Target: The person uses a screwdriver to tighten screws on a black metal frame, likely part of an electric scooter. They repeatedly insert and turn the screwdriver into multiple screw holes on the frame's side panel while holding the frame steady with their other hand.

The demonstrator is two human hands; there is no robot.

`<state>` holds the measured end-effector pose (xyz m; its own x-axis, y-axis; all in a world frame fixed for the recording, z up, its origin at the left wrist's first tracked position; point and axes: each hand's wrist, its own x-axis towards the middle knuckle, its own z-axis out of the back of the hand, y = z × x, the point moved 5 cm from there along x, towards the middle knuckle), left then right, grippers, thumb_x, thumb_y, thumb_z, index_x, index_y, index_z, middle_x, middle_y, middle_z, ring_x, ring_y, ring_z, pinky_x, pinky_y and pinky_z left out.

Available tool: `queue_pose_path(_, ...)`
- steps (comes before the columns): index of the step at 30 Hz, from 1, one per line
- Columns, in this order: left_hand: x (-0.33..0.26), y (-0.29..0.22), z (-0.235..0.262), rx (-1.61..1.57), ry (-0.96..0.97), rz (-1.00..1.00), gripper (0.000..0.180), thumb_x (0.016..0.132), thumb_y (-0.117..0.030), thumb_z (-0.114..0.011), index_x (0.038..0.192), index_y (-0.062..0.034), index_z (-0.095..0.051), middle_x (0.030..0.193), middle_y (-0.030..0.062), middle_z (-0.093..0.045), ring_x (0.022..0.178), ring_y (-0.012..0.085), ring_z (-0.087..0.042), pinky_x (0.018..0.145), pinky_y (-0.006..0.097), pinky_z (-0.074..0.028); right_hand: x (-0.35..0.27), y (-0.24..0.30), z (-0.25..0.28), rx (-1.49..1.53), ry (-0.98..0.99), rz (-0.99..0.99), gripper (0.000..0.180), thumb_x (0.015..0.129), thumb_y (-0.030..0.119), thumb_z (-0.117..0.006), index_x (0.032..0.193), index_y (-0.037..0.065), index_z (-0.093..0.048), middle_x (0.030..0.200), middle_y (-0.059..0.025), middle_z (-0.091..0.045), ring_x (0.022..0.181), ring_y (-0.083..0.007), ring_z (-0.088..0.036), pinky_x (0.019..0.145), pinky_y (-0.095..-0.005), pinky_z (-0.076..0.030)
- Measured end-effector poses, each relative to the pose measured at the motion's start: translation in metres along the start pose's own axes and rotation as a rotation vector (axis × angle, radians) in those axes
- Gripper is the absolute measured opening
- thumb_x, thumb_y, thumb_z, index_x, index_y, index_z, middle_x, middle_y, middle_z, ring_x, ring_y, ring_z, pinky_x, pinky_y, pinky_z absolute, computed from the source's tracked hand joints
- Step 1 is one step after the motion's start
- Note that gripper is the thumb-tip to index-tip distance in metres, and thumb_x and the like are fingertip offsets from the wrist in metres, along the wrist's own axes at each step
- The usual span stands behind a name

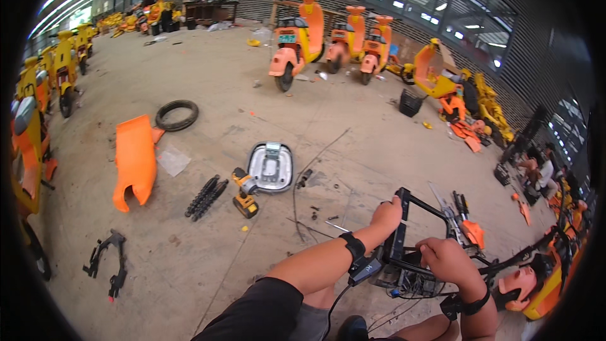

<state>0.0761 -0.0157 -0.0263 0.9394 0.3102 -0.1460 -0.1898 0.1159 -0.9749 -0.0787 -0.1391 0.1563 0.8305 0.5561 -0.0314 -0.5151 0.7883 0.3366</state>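
Note:
A black rectangular metal frame [427, 205] stands before me, part of a partly stripped scooter with orange and yellow body panels [548, 285] at the lower right. My left hand [386, 216] is closed around the frame's left side bar. Close to its lower right corner is my right hand [447, 259], fingers curled; whatever it pinches is hidden. Beneath the frame hang loose wires [426, 287] and dark parts. Black straps with a small box circle my wrists. Beyond the frame, hand tools with black and orange handles [464, 208] lie on the floor.
On the floor lie a yellow power drill [245, 192], a silver-and-black cover [271, 167], two shock absorbers [206, 197], an orange panel [135, 161], a tire [177, 115], a black fork-shaped part [107, 262] and a cable [297, 197]. Scooters [297, 41] stand farther back; people [544, 170] sit at right.

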Motion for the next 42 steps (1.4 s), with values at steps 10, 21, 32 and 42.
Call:
queue_pose_path(10, -0.005, 0.000, 0.008, -0.167, 0.095, -0.010, 0.069, 0.098, -0.049, -0.034, 0.104, 0.0121, -0.066, 0.109, 0.0355, -0.065, 0.109, 0.0492, -0.060, 0.100, 0.051, -0.044, -0.036, -0.041, 0.002, 0.576, -0.455, -0.257, 0.021, 0.103, 0.014, -0.051, 0.106, -0.003, -0.062, 0.067, -0.0055, -0.061, 0.058, -0.0148, -0.063, 0.055, -0.0283, -0.048)
queue_pose_path(21, 0.002, -0.014, 0.017, -0.603, 0.392, 0.267, 0.052, 0.099, -0.051, -0.032, 0.089, -0.0085, -0.060, 0.073, 0.0098, -0.062, 0.061, 0.0214, -0.058, 0.055, 0.036, -0.049, 0.013, -0.112, 0.002, 1.251, -0.551, -0.295, 0.029, 0.105, 0.027, -0.051, 0.105, 0.000, -0.062, 0.073, -0.0020, -0.061, 0.063, -0.0125, -0.063, 0.055, -0.0238, -0.045)
queue_pose_path(32, -0.016, -0.006, 0.023, -0.477, 0.243, 0.458, 0.062, 0.096, -0.064, -0.033, 0.094, -0.0086, -0.060, 0.075, 0.0134, -0.066, 0.061, 0.0255, -0.062, 0.057, 0.040, -0.054, 0.032, -0.119, -0.024, 1.048, -0.304, -0.181, 0.026, 0.104, 0.023, -0.055, 0.109, 0.001, -0.067, 0.075, -0.0015, -0.070, 0.067, -0.0033, -0.057, 0.059, -0.0214, -0.044)
queue_pose_path(42, -0.016, -0.006, 0.021, -0.422, 0.145, 0.361, 0.077, 0.094, -0.067, -0.026, 0.057, -0.0051, -0.052, 0.067, 0.0156, -0.059, 0.061, 0.0279, -0.059, 0.061, 0.037, -0.049, 0.051, -0.141, -0.055, 1.214, -0.133, -0.059, 0.026, 0.106, 0.022, -0.051, 0.118, 0.002, -0.064, 0.080, -0.0017, -0.072, 0.072, -0.0068, -0.064, 0.065, -0.0230, -0.050)
